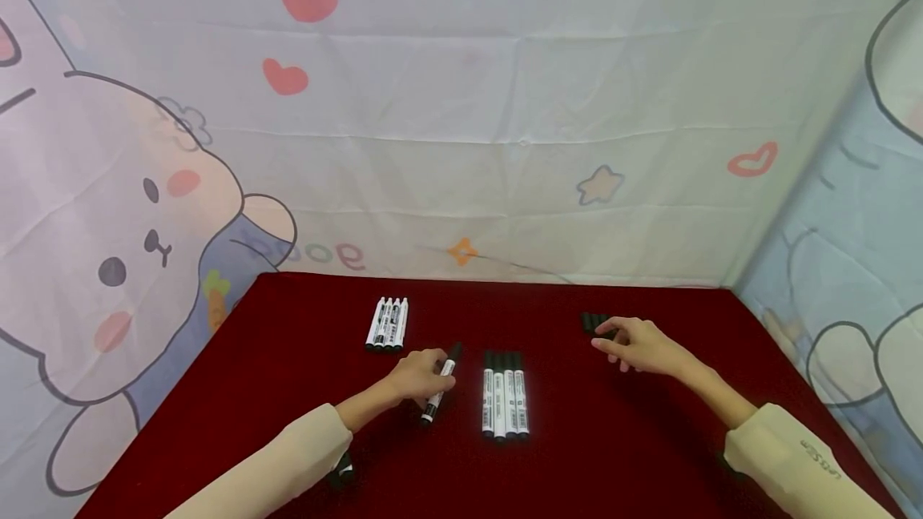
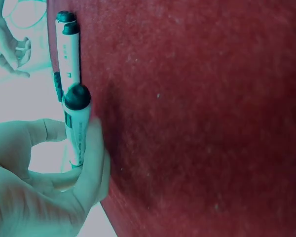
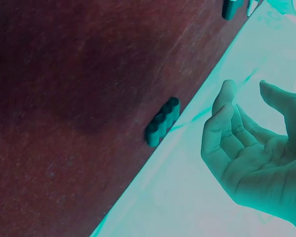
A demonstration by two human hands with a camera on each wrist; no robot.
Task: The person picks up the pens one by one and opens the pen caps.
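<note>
My left hand [image 1: 420, 376] pinches a white marker with a black cap [image 1: 457, 352] between thumb and fingers, a little left of a row of several capped markers [image 1: 505, 403]. In the left wrist view the held marker [image 2: 77, 123] points its black end at the camera, and its tip end is hidden by the fingers. My right hand [image 1: 642, 345] hovers at the right with loosely bent fingers and nothing between them. Just beyond its fingertips stands a row of several black marker caps [image 3: 162, 122], apart from the hand in the right wrist view.
Several white markers with slim white tips and black ends [image 1: 387, 324] lie side by side at the back left. Another dark object [image 1: 344, 468] shows partly under the left sleeve. A dark red cloth [image 1: 577, 455] covers the table, and a printed curtain [image 1: 519, 142] hangs behind it.
</note>
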